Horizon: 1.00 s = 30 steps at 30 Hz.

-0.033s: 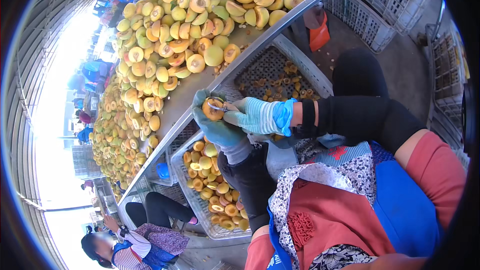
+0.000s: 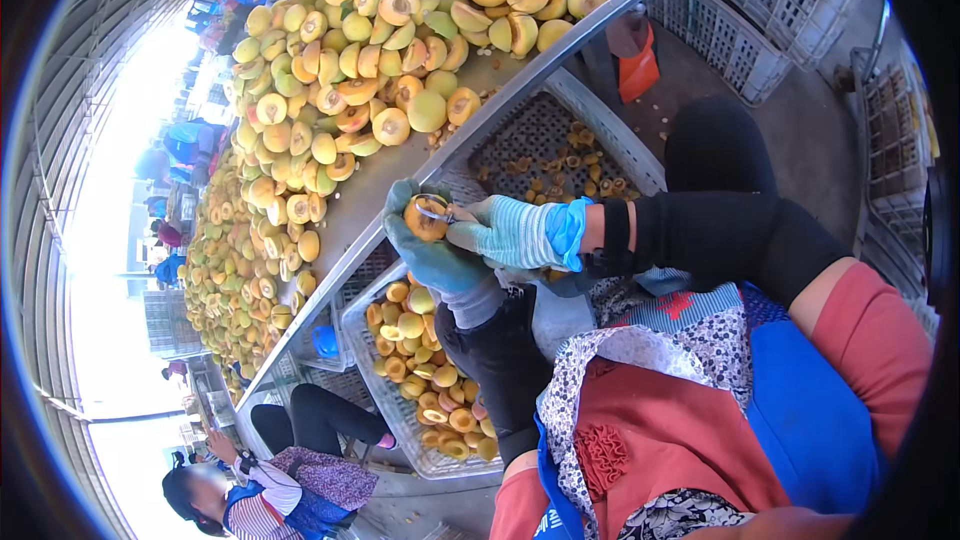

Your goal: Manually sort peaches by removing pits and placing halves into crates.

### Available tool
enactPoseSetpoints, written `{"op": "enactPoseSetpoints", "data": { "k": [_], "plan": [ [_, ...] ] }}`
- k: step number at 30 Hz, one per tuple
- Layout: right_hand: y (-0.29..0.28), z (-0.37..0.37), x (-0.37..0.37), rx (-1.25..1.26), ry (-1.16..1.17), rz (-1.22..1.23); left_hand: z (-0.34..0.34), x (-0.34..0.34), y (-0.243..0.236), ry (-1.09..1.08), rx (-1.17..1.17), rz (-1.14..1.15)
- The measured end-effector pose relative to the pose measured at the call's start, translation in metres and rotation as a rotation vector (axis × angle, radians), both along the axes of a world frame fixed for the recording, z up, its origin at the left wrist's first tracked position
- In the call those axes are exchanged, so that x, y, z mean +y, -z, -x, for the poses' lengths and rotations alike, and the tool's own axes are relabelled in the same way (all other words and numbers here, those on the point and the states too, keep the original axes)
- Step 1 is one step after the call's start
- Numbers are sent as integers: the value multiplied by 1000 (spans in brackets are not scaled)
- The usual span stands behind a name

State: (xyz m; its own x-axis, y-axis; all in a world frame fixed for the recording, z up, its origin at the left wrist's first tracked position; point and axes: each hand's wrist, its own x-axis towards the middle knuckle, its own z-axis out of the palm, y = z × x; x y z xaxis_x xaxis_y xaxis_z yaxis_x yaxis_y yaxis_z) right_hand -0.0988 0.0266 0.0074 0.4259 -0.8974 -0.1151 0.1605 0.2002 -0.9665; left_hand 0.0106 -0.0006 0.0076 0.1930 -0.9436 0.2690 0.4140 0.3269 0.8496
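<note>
My left hand [image 2: 432,252], in a grey-green glove, is wrapped round a peach half [image 2: 424,226] with its cut face turned up. My right hand [image 2: 508,231], in a striped glove with a blue cuff, grips a pitting knife [image 2: 436,214]. Its curved metal blade lies against the cut face of the fruit; the handle is mostly hidden in my fingers. Both hands meet just beside the metal edge of the sorting table. On that table lies a large heap of halved yellow peaches [image 2: 345,90], many with the cut side showing.
Below my left arm stands a white crate [image 2: 355,330] full of hollowed peach halves. Another crate [image 2: 640,155], under the table edge, holds brown pits and scraps. Stacked plastic crates [image 2: 735,50] stand at the upper right. A seated co-worker [image 2: 290,485] is at the lower left.
</note>
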Motion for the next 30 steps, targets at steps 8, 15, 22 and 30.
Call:
{"op": "enactPoseSetpoints", "data": {
  "k": [8,15,22,30],
  "plan": [
    [-3,7,7,15,-72,-5,-4,0,4,16,144,-90],
    [20,4,-3,283,-11,361,-4,5,8,97,118,-108],
    [36,4,-8,280,-19,316,-8,6,13,67,-57,-156],
    [44,-2,-7,252,12,285,-6,5,20,76,-94,-104]
  ]
}}
